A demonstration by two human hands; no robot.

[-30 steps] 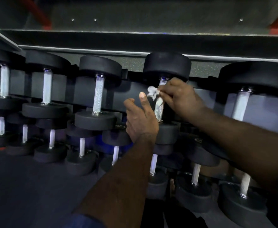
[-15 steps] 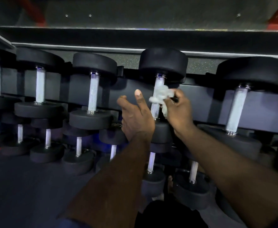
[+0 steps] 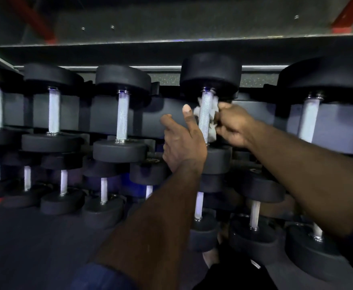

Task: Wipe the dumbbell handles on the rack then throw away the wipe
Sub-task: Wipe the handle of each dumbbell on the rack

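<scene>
On the rack's upper tier we find five dumbbells side by side. The wipe lies around the back of the fourth dumbbell handle from the left and shows on both sides of it. The right hand is just right of that handle, pinching the wipe. The left hand is just left of it, in front of the rack. Below, nearer to us, lies a lower row of dumbbells.

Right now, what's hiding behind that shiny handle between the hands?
A white wipe, poking out both sides, gripped by the right hand. The handle covers its middle.
</scene>
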